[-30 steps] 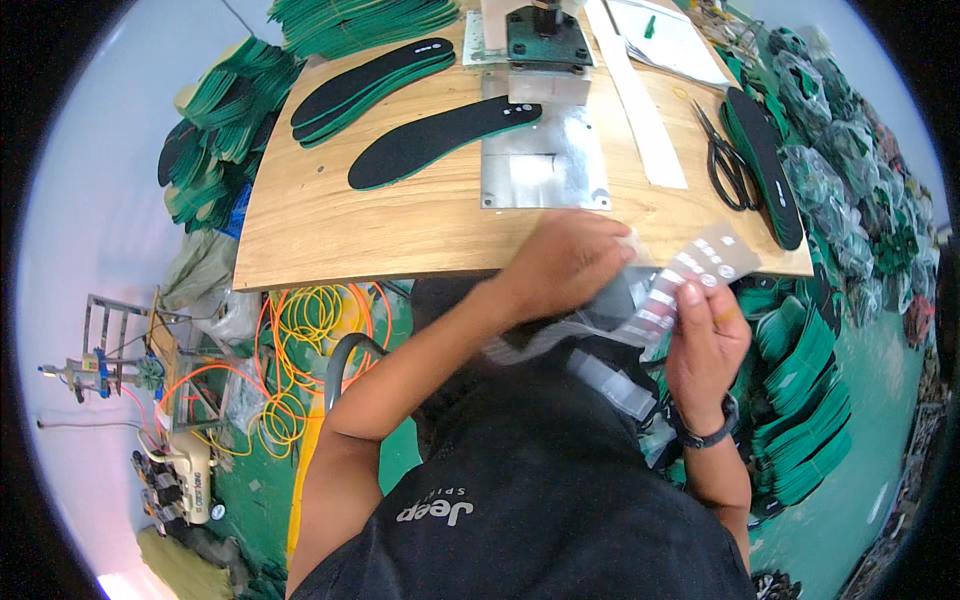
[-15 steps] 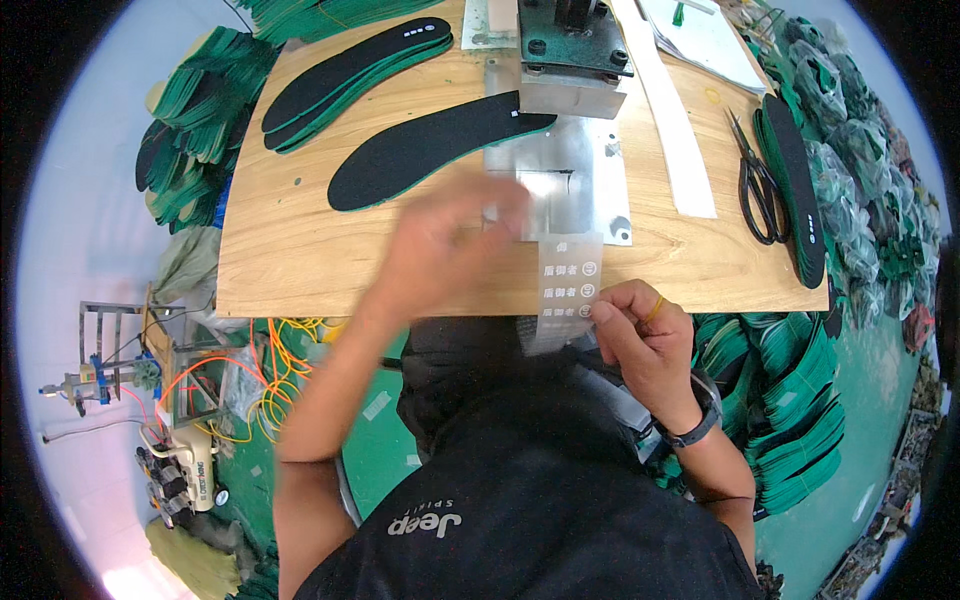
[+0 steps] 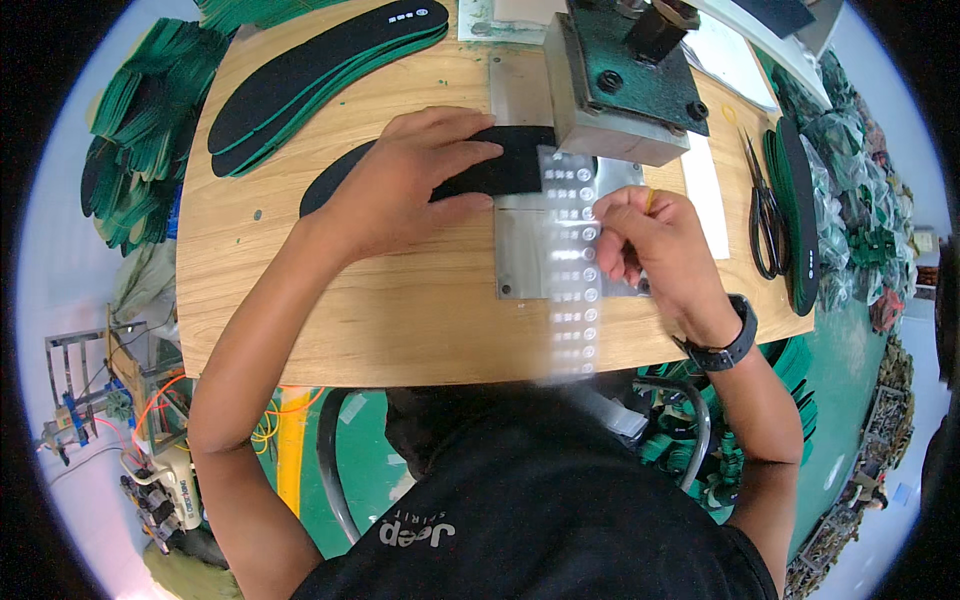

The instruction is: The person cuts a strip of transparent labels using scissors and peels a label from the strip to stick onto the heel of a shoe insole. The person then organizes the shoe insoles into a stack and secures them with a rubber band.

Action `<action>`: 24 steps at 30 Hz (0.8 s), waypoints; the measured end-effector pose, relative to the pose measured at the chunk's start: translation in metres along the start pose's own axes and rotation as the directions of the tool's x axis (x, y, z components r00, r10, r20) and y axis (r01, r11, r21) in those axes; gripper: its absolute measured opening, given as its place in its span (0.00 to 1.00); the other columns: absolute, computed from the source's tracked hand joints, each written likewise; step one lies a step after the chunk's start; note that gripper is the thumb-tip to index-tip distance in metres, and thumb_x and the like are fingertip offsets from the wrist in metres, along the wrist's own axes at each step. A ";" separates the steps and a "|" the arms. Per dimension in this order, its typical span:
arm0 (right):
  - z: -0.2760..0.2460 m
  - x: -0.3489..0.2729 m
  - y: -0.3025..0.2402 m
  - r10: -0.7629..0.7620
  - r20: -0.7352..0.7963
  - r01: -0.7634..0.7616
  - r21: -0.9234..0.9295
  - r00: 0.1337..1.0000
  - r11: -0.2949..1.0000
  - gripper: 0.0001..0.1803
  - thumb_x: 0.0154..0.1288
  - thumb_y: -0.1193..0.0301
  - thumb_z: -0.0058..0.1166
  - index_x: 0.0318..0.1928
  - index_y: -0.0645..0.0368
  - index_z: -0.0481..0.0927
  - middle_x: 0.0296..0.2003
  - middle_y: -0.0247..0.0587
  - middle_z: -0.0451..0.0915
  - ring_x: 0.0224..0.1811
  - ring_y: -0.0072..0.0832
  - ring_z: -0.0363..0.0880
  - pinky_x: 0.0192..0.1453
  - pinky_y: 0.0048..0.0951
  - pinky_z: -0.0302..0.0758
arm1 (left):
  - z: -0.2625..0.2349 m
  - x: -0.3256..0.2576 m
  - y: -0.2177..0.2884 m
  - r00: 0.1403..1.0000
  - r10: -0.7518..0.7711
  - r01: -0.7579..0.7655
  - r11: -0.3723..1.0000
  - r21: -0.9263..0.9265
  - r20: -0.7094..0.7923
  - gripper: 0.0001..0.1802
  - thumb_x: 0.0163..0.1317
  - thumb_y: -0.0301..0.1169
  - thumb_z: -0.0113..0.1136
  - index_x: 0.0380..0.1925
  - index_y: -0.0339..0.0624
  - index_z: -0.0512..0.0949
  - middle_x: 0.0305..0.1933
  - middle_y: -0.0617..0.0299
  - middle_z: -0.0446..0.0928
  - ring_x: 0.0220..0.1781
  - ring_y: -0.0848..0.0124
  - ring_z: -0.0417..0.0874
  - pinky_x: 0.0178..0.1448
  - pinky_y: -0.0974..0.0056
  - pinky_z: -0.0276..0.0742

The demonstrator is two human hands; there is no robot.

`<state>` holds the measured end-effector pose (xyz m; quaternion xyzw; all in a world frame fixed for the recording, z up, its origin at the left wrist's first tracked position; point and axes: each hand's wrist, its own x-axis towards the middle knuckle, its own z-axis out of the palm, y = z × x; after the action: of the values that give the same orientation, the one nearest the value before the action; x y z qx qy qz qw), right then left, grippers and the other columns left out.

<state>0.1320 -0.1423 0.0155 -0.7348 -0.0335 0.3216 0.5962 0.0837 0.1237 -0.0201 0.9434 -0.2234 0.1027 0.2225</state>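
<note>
A black insole lies across the metal base plate, its right end beneath the press head. My left hand rests over the insole's left part with fingers stretched out and apart, hiding some of it. Between the thumb and fingers of my right hand is the edge of a clear strip of printed labels. The strip's upper end overlaps the insole in front of the press head. Its lower length hangs toward the table's front edge, blurred by motion.
Stacked black-and-green insoles lie at the table's far left. Black scissors and another insole pile are on the right. A white strip lies beside the press. More green insoles are heaped beyond the left edge.
My left hand has come to rest spread over the insole. My right hand has moved up and away from me, bringing the label strip over the base plate and insole.
</note>
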 end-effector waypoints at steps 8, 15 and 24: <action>-0.006 0.013 -0.004 0.056 0.009 -0.056 -0.048 0.998 0.997 0.10 0.61 0.70 0.55 0.26 0.62 0.79 0.15 0.37 0.77 0.12 0.18 0.71 0.15 0.16 0.62 | -0.003 -0.005 -0.002 1.000 0.015 -0.015 1.000 0.015 0.016 0.25 0.58 0.37 0.64 0.56 0.45 0.75 0.67 0.53 0.67 0.70 0.54 0.64 0.72 0.54 0.58; -0.008 0.012 -0.006 0.063 0.026 -0.060 -0.097 0.998 0.994 0.09 0.60 0.69 0.55 0.27 0.61 0.80 0.15 0.36 0.77 0.12 0.18 0.70 0.15 0.16 0.61 | -0.001 -0.006 -0.002 0.999 0.032 -0.032 0.999 0.040 0.008 0.25 0.59 0.35 0.62 0.57 0.43 0.74 0.67 0.52 0.66 0.69 0.52 0.65 0.71 0.54 0.59; -0.014 0.012 -0.008 0.099 0.039 -0.095 -0.099 0.994 0.991 0.10 0.61 0.70 0.56 0.26 0.63 0.79 0.15 0.36 0.76 0.12 0.18 0.69 0.16 0.18 0.63 | 0.000 0.001 0.002 1.000 0.008 -0.010 0.999 0.049 0.026 0.25 0.59 0.32 0.61 0.58 0.43 0.73 0.67 0.52 0.66 0.69 0.53 0.64 0.71 0.53 0.59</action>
<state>0.1509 -0.1467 0.0185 -0.7563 -0.0265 0.3644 0.5427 0.0831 0.1220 -0.0189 0.9488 -0.2279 0.0973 0.1957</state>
